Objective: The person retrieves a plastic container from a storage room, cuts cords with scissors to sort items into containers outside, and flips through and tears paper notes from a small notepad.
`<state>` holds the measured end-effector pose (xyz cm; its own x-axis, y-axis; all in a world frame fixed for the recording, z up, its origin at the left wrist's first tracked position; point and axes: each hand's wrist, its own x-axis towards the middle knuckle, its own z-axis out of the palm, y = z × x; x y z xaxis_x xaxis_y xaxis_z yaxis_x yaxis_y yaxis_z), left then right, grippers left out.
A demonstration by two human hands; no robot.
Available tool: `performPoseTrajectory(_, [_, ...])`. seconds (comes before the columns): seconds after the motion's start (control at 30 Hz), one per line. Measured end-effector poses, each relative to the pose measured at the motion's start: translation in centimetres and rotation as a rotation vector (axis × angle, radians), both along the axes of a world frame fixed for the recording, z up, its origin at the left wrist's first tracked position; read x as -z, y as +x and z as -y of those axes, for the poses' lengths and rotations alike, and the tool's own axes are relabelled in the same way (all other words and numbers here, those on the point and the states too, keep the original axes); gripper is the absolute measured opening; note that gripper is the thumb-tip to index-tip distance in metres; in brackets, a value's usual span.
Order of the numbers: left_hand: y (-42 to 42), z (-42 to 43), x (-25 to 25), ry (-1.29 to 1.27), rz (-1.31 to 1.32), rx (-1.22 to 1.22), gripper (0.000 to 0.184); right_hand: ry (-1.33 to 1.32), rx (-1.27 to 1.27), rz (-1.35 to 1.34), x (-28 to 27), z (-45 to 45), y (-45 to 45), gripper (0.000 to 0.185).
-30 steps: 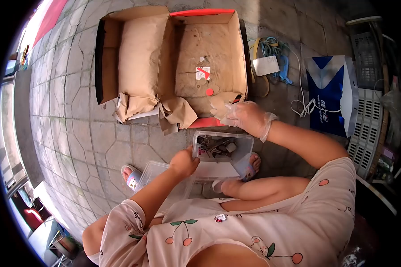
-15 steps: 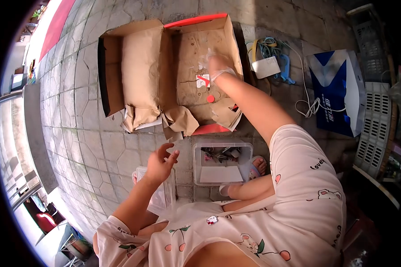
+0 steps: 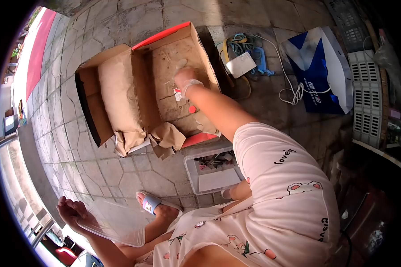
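Observation:
My right hand (image 3: 186,79) reaches down into the right half of an open cardboard box (image 3: 167,116). Clear plastic rings its wrist, and its fingers are hidden from view. Beside it on the box floor lie a white and red scrap (image 3: 178,94) and a round red cap (image 3: 192,109). At the lower left, my left hand (image 3: 71,214) has curled fingers at the edge of a clear plastic lid (image 3: 116,224), which it holds tilted beside my leg. A clear plastic bin (image 3: 193,180) with small dark items and a white panel stands in front of me.
A long brown paper bundle (image 3: 116,91) fills the box's left half, with crumpled paper (image 3: 165,137) at its near end. To the right are a white card (image 3: 241,65), coiled cords (image 3: 236,42), a blue and white bag (image 3: 315,71) and plastic crates (image 3: 365,95).
My left hand has moved left and down, its fingers have curled, and the lid has shifted with it, uncovering my sandal. My right hand is lower in the box. The view has turned.

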<state>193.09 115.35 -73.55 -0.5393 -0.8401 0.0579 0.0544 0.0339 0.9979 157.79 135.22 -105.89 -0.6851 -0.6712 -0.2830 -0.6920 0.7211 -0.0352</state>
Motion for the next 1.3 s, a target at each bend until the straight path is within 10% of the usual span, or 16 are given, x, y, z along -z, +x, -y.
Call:
performPoseTrajectory(0.13, [-1.9, -0.6, 0.9, 0.16, -0.003, -0.088, 0.028, -0.017, 0.067, 0.118, -3.0, -0.6, -0.6, 0.022])
performPoseTrajectory(0.23, [-1.9, -1.2, 1.3, 0.204, 0.006, -0.134, 0.029, -0.983, 0.663, 1.265, -8.2, -2.8, 2.7, 0.035])
performPoseTrajectory(0.37, [-2.7, -1.9, 1.1, 0.245, 0.052, -0.206, 0.029, -0.315, -0.621, 0.189, -14.7, -10.8, 10.6, 0.02])
performPoseTrajectory(0.47, [-3.1, -2.1, 1.4, 0.244, 0.048, -0.108, 0.029, -0.251, -0.543, 0.567, -15.4, -14.9, 15.3, 0.04])
performPoseTrajectory(0.6, [-3.9, -3.2, 1.2, 0.263, 0.07, -0.15, 0.027, -0.812, -0.666, 0.318, -12.8, -15.0, 14.7, 0.037])
performPoseTrajectory(0.83, [-4.2, -4.5, 1.4, 0.224, 0.141, -0.121, 0.031, -1.167, 0.308, 0.142, -13.8, -15.8, 1.2, 0.014])
performPoseTrajectory(0.93, [-3.6, -4.5, 2.6, 0.197, 0.239, -0.077, 0.032, -0.67, 0.657, -0.408, -3.0, -22.5, -7.1, 0.031])
performPoseTrajectory(0.97, [-3.5, -4.5, 3.3, 0.125, 0.296, -0.017, 0.032, -0.469, 0.854, -0.204, -1.7, -23.5, -8.5, 0.033])
performPoseTrajectory(1.3, [-4.4, -3.6, 10.3, 0.077, 0.508, -0.033, 0.028, -0.23, 0.979, -0.104, 1.9, -23.8, -10.2, 0.034])
